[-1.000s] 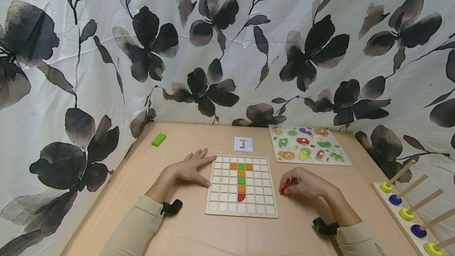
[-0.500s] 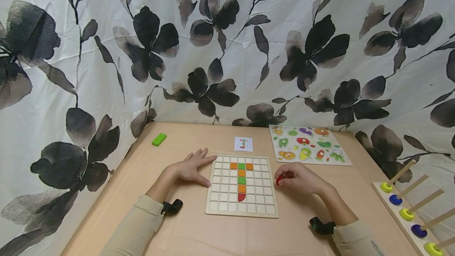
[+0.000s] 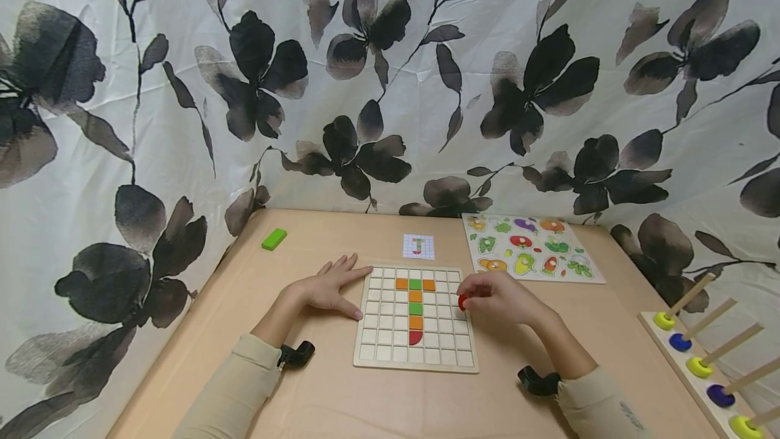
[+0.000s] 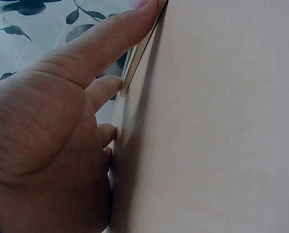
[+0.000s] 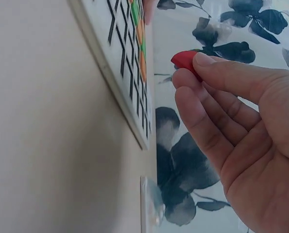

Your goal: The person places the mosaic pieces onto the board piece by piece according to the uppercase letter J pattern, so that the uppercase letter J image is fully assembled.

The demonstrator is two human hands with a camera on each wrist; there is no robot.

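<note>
A wooden grid board with white squares lies mid-table. Orange and green square tiles form a T on it, with a red rounded tile at the foot of the stem. My left hand is spread flat, thumb and index finger touching the board's left edge. Between thumb and fingertips my right hand pinches another red tile, which has a curved edge. In the head view this tile overlaps the board's right side. The right wrist view shows the other fingers bent behind it.
Beyond the board lies a small pattern card with a similar coloured figure. A vegetable picture puzzle lies at the back right, a green block at the back left. A pegged ring stand runs along the right edge.
My right hand has moved left with the red tile, from the table beside the board to its right edge. The left hand stays in place at the left edge.
</note>
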